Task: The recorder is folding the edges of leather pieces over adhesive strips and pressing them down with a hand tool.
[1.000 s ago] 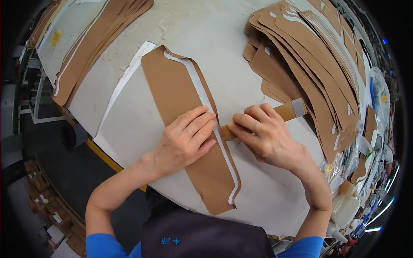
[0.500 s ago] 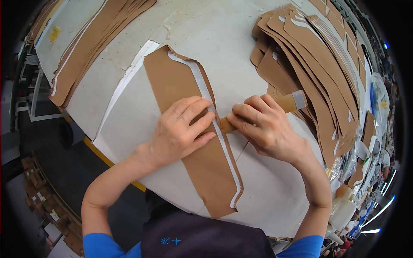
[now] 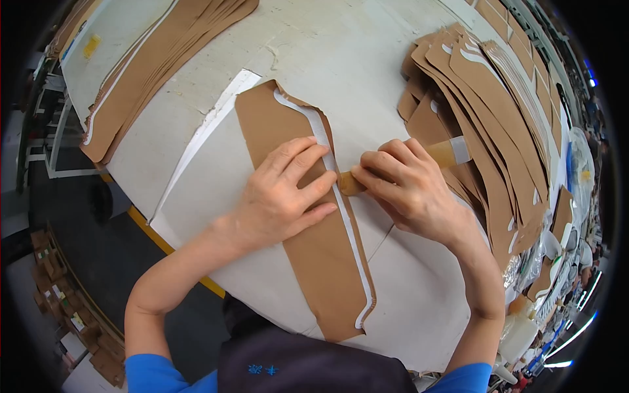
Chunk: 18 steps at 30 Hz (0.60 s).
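A long brown panel (image 3: 311, 262), like leather or coated sheet, lies at a slant on the pale worktable, with a white strip (image 3: 354, 242) along its right side. Its right edge is turned up and partly folded toward the strip. My left hand (image 3: 282, 190) rests on the middle of the panel, fingers spread, fingertips on the strip. In my closed right hand (image 3: 409, 183) is a yellowish-brown rod-shaped tool (image 3: 445, 153) with a whitish band at its far end. The tool's rounded near end sits against the panel's folded edge, beside my left fingertips.
Stacked brown panels (image 3: 485, 111) with white strips fan out at the far right; another stack (image 3: 170, 72) lies at the far left. A white strip-like edge (image 3: 203, 134) runs left of the panel. Clear plastic and a whitish bottle (image 3: 521, 337) are at the right edge. Boxes (image 3: 62, 295) stand lower left.
The whole view has shifted slightly, so the table and panel appear a little lower and further right. Both hands keep their grip and place, with my left fingertips slightly farther up the strip.
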Each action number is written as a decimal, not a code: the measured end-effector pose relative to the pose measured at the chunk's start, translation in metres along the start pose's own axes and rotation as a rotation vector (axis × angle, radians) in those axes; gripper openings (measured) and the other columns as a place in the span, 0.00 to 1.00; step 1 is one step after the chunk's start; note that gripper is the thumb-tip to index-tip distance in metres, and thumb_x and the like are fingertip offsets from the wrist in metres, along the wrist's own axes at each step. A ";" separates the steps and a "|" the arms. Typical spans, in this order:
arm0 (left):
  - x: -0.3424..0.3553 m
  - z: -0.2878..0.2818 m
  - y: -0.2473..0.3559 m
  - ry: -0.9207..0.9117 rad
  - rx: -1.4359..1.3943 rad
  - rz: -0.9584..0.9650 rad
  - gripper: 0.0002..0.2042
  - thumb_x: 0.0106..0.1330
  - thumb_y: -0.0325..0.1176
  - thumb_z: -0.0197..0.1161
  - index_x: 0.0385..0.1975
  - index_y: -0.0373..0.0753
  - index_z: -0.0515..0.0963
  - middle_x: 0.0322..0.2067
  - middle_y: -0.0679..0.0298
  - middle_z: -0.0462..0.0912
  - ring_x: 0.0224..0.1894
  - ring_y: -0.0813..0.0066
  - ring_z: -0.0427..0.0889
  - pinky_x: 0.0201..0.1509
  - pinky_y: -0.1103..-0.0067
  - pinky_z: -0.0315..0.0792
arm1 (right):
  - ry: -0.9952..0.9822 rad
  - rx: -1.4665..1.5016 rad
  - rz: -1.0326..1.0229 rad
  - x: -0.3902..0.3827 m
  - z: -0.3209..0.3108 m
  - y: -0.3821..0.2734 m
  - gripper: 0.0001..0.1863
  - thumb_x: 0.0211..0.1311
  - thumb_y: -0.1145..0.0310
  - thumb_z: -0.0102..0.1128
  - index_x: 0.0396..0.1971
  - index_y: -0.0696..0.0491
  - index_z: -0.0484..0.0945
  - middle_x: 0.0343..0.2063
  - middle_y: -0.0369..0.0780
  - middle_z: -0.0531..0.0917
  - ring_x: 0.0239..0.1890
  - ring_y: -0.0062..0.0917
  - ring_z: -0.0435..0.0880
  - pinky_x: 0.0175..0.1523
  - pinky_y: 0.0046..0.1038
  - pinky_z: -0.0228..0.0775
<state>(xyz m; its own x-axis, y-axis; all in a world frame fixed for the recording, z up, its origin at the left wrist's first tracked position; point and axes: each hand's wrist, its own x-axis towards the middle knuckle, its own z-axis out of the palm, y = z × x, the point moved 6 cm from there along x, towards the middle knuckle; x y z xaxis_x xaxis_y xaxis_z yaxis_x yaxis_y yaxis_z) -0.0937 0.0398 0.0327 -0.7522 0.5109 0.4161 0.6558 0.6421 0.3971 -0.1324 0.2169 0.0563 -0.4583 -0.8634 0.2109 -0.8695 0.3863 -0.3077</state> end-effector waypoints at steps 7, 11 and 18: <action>-0.002 0.003 -0.016 0.010 -0.022 -0.026 0.25 0.54 0.37 0.80 0.49 0.31 0.82 0.60 0.49 0.79 0.64 0.49 0.78 0.65 0.60 0.77 | 0.031 -0.016 -0.003 0.016 -0.002 0.007 0.18 0.47 0.77 0.70 0.42 0.56 0.82 0.44 0.36 0.78 0.44 0.31 0.76 0.48 0.34 0.67; 0.004 -0.002 -0.018 0.017 0.013 -0.020 0.27 0.53 0.38 0.80 0.50 0.31 0.81 0.60 0.50 0.79 0.64 0.50 0.77 0.64 0.60 0.77 | 0.019 -0.006 -0.001 0.023 -0.001 0.013 0.19 0.46 0.77 0.71 0.42 0.55 0.83 0.44 0.36 0.79 0.45 0.31 0.76 0.48 0.34 0.68; 0.008 -0.003 -0.035 0.012 -0.028 -0.021 0.29 0.51 0.39 0.81 0.52 0.33 0.80 0.59 0.51 0.79 0.63 0.50 0.77 0.64 0.61 0.76 | 0.039 -0.007 -0.001 0.035 -0.001 0.022 0.19 0.47 0.77 0.72 0.43 0.55 0.83 0.44 0.37 0.79 0.45 0.31 0.77 0.48 0.34 0.68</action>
<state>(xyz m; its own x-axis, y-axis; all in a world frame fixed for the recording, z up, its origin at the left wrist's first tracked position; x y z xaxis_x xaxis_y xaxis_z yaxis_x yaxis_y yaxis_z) -0.1223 0.0201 0.0243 -0.7654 0.4900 0.4172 0.6411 0.6368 0.4283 -0.1680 0.1951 0.0578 -0.4639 -0.8507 0.2471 -0.8713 0.3877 -0.3009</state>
